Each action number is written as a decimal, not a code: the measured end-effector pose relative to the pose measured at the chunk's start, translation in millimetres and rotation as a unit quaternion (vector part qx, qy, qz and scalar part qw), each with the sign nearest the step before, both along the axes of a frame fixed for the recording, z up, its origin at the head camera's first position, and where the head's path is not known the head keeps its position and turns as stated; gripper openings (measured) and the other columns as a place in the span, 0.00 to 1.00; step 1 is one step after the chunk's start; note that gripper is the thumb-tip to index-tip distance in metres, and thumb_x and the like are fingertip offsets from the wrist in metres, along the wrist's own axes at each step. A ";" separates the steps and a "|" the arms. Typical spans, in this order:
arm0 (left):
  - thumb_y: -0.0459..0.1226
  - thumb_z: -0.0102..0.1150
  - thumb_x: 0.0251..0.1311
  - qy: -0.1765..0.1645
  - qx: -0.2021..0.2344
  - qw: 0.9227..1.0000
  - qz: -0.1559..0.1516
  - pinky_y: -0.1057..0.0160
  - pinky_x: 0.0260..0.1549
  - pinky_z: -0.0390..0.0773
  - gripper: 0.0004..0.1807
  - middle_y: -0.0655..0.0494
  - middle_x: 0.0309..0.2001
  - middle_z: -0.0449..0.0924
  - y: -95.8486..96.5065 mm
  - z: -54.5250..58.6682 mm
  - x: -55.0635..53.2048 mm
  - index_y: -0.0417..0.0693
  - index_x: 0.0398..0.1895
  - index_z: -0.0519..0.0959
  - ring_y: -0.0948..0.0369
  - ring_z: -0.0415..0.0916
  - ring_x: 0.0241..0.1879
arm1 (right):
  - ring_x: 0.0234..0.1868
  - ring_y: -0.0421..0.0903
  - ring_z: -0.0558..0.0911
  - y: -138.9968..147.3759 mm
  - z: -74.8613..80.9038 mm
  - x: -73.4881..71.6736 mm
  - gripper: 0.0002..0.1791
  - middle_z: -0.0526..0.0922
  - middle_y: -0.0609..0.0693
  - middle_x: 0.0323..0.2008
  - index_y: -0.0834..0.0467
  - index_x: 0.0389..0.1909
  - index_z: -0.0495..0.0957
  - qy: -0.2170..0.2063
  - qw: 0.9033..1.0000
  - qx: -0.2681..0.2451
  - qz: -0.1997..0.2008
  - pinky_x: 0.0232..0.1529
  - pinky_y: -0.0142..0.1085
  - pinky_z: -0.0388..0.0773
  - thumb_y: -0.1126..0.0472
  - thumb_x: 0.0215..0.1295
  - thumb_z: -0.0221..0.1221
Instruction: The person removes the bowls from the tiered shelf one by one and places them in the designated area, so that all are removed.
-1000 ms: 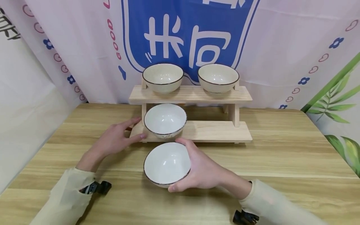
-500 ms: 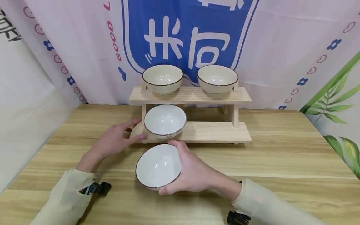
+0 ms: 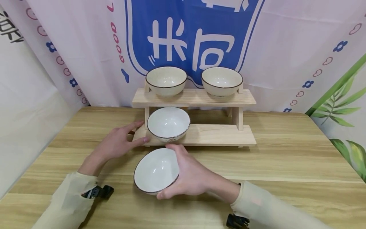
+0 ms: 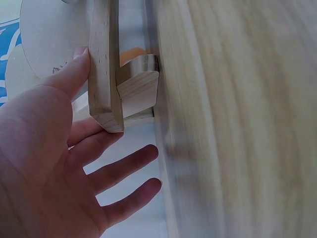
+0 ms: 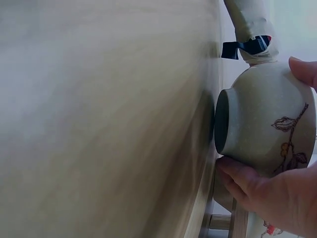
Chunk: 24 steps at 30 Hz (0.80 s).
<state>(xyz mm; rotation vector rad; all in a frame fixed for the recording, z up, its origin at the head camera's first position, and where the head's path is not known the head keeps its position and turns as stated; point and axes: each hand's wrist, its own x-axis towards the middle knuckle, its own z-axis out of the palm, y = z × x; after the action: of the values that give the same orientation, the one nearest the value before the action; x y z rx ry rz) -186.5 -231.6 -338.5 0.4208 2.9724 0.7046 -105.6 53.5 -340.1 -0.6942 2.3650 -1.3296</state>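
My right hand (image 3: 190, 175) grips a white bowl (image 3: 155, 170) with a dark rim by its right side, in front of the wooden two-tier stand (image 3: 218, 135). In the right wrist view this bowl (image 5: 267, 114) shows a painted branch on its outer wall, and its foot is close over the table. At the stand's left end, my left hand (image 3: 118, 141) holds the lower shelf board; the left wrist view has thumb and index finger on either side of the board (image 4: 103, 64), other fingers spread. A similar white bowl (image 3: 168, 122) sits on the lower shelf, at its left.
Two cream bowls with dark rims, a left one (image 3: 166, 81) and a right one (image 3: 222, 81), stand on the upper shelf (image 3: 194, 97). Behind the wood-grain table (image 3: 286, 159) hangs a printed curtain (image 3: 274, 57).
The right hand has carried its bowl to the left and slightly nearer the person. My left hand stays at the stand's end, and the bowls on the shelves keep their places.
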 end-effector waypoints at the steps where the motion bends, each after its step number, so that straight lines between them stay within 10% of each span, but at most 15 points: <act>1: 0.68 0.58 0.69 -0.001 0.000 1.000 0.000 0.34 0.61 0.80 0.49 0.33 0.71 0.75 -0.1 -0.1 -0.3 0.50 0.83 0.62 0.37 0.81 0.65 | 0.67 0.47 0.75 -0.6 0.5 -0.1 0.72 0.66 0.49 0.72 0.53 0.82 0.52 -0.001 1.000 0.000 0.001 0.71 0.48 0.73 0.48 0.37 0.85; 24: 0.66 0.59 0.69 -0.010 0.006 1.000 0.000 0.37 0.57 0.83 0.49 0.31 0.68 0.78 -1.1 -0.7 -1.9 0.50 0.84 0.61 0.38 0.83 0.63 | 0.72 0.52 0.72 -7.1 1.6 -1.9 0.74 0.63 0.54 0.76 0.55 0.83 0.51 -0.008 0.999 0.032 0.010 0.75 0.52 0.70 0.52 0.35 0.87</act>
<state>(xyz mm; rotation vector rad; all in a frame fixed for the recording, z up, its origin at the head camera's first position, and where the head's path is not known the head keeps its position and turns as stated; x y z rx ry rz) -188.4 -232.7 -339.2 0.4113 2.9511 0.7233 -107.5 46.4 -338.5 -0.6836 2.3707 -1.2417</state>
